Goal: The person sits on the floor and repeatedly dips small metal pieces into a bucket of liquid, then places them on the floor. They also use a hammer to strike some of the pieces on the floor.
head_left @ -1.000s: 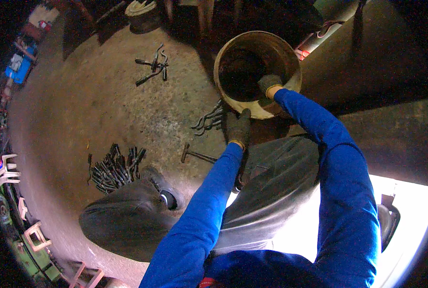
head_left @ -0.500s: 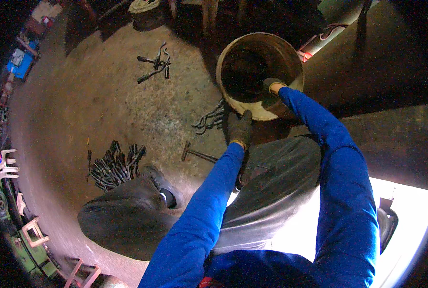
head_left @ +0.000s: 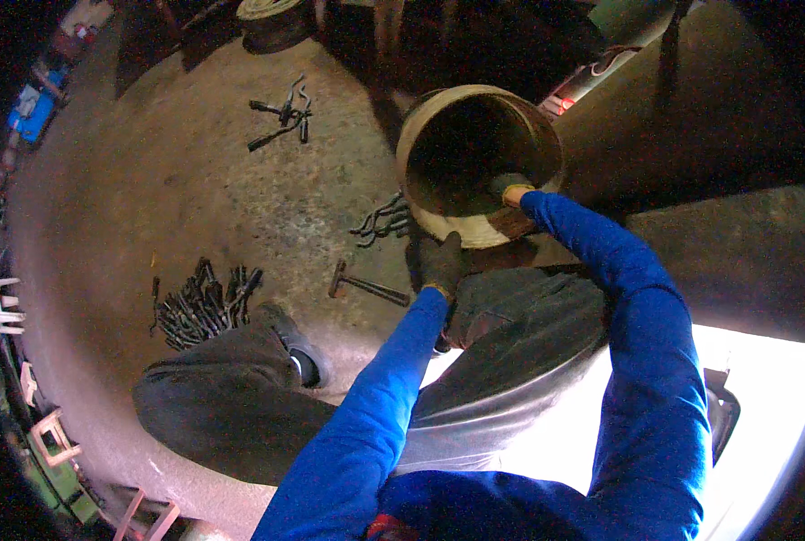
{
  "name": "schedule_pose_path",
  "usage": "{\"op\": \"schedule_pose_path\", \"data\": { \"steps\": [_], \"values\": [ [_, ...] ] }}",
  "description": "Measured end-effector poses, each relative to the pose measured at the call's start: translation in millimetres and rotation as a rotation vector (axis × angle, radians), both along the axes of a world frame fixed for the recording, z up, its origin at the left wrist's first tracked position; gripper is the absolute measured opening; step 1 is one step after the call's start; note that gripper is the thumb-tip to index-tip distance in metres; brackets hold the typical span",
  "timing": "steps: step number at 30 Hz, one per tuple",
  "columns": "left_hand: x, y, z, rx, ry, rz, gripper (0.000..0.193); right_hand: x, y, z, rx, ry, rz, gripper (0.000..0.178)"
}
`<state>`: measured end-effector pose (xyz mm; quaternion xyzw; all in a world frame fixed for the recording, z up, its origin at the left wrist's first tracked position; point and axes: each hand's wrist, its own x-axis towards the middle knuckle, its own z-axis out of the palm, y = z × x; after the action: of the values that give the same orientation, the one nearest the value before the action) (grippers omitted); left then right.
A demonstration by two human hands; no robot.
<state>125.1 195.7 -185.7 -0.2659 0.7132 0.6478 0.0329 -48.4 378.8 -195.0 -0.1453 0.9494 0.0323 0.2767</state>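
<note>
A large round metal drum [head_left: 461, 231] stands in front of me, its open mouth tilted toward me. My left hand [head_left: 443, 264], in a dark glove, grips the drum at its near left side, thumb up by the rim and the other fingers hidden. My right hand [head_left: 510, 189], also gloved, reaches over the near right rim into the dark inside. Its fingers are lost in shadow, so I cannot see what it touches. Several bent dark metal rods [head_left: 384, 219] lie on the floor just left of the drum. A hammer [head_left: 366, 285] lies nearer to my left forearm.
A heap of dark metal rods [head_left: 206, 309] lies by my shoe [head_left: 305, 359]. A few more bent rods [head_left: 285, 115] lie farther off. At the back stands a round object with a pale top [head_left: 271, 9]. White chairs [head_left: 4, 308] and a stool frame [head_left: 55, 437] line the left edge.
The drum's mouth has come nearer to me and tipped further my way. My right hand has moved with it, still inside. My left hand stays at its near side. The view has shifted slightly.
</note>
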Motion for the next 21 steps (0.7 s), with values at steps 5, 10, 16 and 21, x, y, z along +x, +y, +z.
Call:
{"op": "schedule_pose_path", "data": {
  "steps": [5, 10, 16, 21],
  "values": [
    [0, 22, 13, 0.128, -0.058, -0.117, 0.045, 4, 81, -52, 0.166, 0.168, 0.137, 0.037],
    [6, -1, 24, 0.173, -0.067, -0.028, 0.048, 15, 23, -19, 0.034, 0.081, 0.181, 0.041],
    [4, 7, 12, 0.118, -0.085, -0.059, 0.05, 20, 23, -1, 0.06, 0.047, 0.128, 0.038],
    [5, 8, 1, 0.153, -0.088, -0.033, 0.058, 19, 15, 5, 0.064, 0.036, 0.117, 0.036]
  ]
}}
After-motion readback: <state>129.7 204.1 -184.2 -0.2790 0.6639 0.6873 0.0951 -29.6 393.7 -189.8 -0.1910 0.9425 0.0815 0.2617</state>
